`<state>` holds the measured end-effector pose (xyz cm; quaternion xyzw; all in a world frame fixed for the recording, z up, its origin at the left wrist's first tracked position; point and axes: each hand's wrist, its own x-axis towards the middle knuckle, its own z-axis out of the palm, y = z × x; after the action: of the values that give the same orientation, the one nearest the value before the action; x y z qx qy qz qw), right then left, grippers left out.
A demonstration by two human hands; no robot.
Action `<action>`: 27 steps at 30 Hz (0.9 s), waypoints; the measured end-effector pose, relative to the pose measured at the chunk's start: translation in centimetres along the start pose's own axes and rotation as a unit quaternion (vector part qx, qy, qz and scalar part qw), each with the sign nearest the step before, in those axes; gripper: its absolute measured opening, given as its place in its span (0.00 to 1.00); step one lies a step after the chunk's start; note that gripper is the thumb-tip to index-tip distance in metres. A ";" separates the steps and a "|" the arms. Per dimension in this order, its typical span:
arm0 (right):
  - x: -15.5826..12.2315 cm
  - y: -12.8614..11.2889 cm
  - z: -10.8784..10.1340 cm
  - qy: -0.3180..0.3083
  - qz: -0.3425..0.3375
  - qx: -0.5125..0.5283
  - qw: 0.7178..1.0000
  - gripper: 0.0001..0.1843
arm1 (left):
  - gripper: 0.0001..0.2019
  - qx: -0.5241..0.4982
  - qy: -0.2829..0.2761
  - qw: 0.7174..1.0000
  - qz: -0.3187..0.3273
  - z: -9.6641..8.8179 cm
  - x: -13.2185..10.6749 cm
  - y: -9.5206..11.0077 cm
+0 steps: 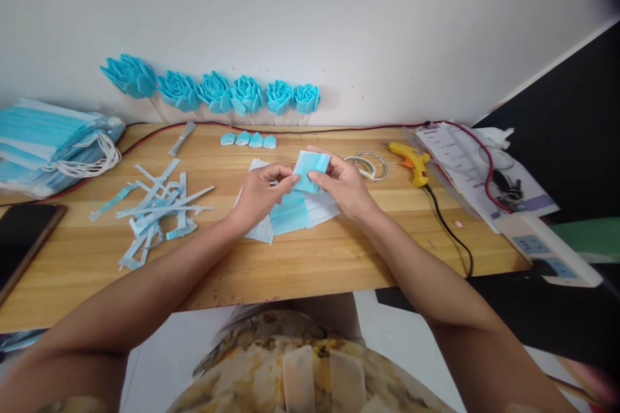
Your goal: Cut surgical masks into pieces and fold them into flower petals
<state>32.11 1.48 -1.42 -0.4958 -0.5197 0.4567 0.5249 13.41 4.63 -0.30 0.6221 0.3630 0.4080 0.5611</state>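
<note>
Two hands share one folded blue mask piece, above the table's middle: the right hand clamps it between thumb in front and fingers behind, while the left hand pinches its left edge. Its long axis runs away from the body toward the wall, top end leaning slightly right. The right fingers are mostly hidden behind it, and its lower right corner is covered by the right thumb. Beneath lie flat mask sheets, partly hidden by both hands. Beyond are four folded petals; to the left, cut strips overlap too tangled to count; to the right sits a yellow glue gun. A smartphone is cut off at the left border.
</note>
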 end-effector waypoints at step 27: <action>-0.1 -0.2 0.1 0.004 0.007 -0.021 1.000 0.35 | 0.14 0.021 -0.010 1.000 0.004 -0.1 -0.3 0.6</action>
<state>32.01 1.36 -1.24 -0.5126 -0.5234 0.4470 0.5133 13.21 4.35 0.32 0.6390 0.3635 0.3962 0.5500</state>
